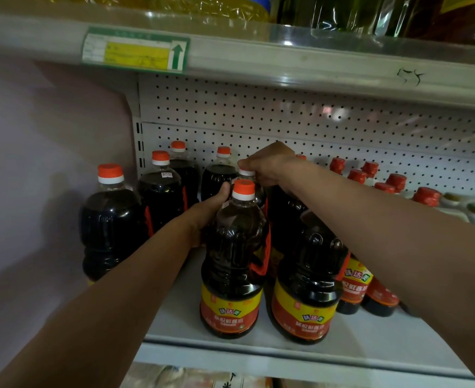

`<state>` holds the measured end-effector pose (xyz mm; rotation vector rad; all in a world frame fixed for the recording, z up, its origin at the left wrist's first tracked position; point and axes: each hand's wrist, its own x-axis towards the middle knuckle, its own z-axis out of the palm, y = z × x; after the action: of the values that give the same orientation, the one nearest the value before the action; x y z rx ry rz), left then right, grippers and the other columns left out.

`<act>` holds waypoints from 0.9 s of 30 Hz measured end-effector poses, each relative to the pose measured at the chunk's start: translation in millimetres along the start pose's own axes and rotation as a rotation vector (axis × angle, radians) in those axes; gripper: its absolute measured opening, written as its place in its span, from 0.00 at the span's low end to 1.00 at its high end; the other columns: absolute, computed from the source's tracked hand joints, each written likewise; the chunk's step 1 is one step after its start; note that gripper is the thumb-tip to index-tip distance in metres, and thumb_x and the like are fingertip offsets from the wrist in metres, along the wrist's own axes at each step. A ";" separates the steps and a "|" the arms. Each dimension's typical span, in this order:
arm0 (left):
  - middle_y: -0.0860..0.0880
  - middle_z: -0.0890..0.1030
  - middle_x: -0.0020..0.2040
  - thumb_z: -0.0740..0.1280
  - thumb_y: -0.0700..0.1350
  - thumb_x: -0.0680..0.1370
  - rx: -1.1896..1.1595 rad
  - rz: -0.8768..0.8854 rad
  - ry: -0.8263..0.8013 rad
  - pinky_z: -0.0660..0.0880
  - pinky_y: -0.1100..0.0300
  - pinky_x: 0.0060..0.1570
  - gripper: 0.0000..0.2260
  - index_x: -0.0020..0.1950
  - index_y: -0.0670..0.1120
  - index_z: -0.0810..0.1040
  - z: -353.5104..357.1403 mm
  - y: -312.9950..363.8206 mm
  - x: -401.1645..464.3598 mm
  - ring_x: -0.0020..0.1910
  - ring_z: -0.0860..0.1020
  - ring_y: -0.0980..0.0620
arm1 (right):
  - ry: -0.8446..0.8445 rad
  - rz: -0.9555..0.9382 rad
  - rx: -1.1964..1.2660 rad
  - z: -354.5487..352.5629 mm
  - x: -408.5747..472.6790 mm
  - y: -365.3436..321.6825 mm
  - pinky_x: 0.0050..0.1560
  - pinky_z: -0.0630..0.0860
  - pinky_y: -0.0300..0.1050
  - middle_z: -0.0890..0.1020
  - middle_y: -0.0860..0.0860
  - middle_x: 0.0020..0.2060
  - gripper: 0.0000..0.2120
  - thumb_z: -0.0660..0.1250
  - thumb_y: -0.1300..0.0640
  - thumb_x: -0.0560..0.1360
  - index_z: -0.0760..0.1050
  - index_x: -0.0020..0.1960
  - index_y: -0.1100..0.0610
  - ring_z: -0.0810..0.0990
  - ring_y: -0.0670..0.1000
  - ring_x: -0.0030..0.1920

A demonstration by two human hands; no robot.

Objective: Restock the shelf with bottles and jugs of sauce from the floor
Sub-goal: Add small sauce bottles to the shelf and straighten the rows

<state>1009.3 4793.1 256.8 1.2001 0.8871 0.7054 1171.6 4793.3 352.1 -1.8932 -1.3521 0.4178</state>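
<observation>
Stood before a grey shelf (370,343) backed by white pegboard (286,113), with an upper shelf edge (314,65) overhead carrying a green-and-yellow price tag (135,50). Reached both bare arms in over the shelf from below. Found a left column of three dark jugs with orange caps running back toward the pegboard, the nearest of them (110,219) beside the pale side wall. Faced two labelled jugs at the shelf's front lip: the front middle jug (233,264), upright, red-and-yellow label forward, and the front right jug (307,278) just beside it, partly crossed by the right forearm. Held the left hand (208,211) against the left shoulder of the front middle jug, thumb up near its neck, fingers wrapped behind, probably gripping, though mostly hidden by the jug itself. Closed the right hand (267,166) from above on the cap of a rear jug (254,189) standing directly behind the front middle one, fingertips pinching its white-ringed top. Noted a cluster of smaller red-capped bottles (370,177) further right near the pegboard, and two small labelled bottles (356,287) under the right forearm.
</observation>
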 end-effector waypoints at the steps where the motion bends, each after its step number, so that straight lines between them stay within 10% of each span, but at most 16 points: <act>1: 0.48 0.84 0.39 0.60 0.64 0.79 0.001 0.001 -0.006 0.74 0.55 0.40 0.21 0.46 0.48 0.80 1.0 0.2 -0.7 0.43 0.81 0.49 | 0.004 -0.011 -0.014 -0.6 0.5 1.3 0.55 0.83 0.52 0.86 0.55 0.52 0.24 0.80 0.44 0.69 0.83 0.58 0.59 0.86 0.55 0.48; 22: 0.45 0.85 0.53 0.63 0.64 0.79 0.094 0.061 0.064 0.78 0.55 0.43 0.19 0.54 0.50 0.81 -5.1 -0.5 16.5 0.47 0.83 0.49 | 0.061 -0.019 -0.259 1.1 -2.5 -1.0 0.51 0.84 0.48 0.87 0.51 0.45 0.27 0.76 0.34 0.68 0.84 0.54 0.55 0.86 0.51 0.43; 27: 0.50 0.74 0.70 0.70 0.77 0.60 0.066 0.255 0.225 0.73 0.41 0.65 0.50 0.76 0.52 0.68 -14.5 1.8 35.7 0.67 0.75 0.44 | -0.008 -0.013 -0.038 -14.1 4.4 1.7 0.50 0.85 0.54 0.87 0.59 0.45 0.31 0.78 0.37 0.67 0.79 0.52 0.63 0.87 0.57 0.45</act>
<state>1014.1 4830.7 249.7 1.3244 0.9571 1.0394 1183.5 4791.6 360.8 -1.9144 -1.3858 0.3970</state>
